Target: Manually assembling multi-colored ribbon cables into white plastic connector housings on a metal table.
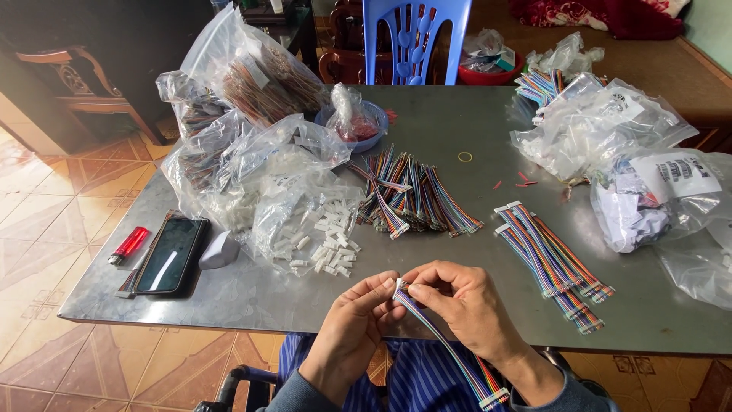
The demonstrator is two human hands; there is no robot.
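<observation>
- Left hand [352,329] and right hand [463,303], fingertips pinched together on one end of a rainbow ribbon cable [446,346], at the near edge of the grey table [473,130].
- White plastic connector housings [329,236] heaped just beyond.

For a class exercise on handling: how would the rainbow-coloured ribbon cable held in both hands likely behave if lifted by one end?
The rainbow-coloured ribbon cable probably flops: it sags from the hands toward the lap. It is likely light, since fingertips of the left hand and right hand alone carry it. Being flat, it is unlikely to roll.
</observation>
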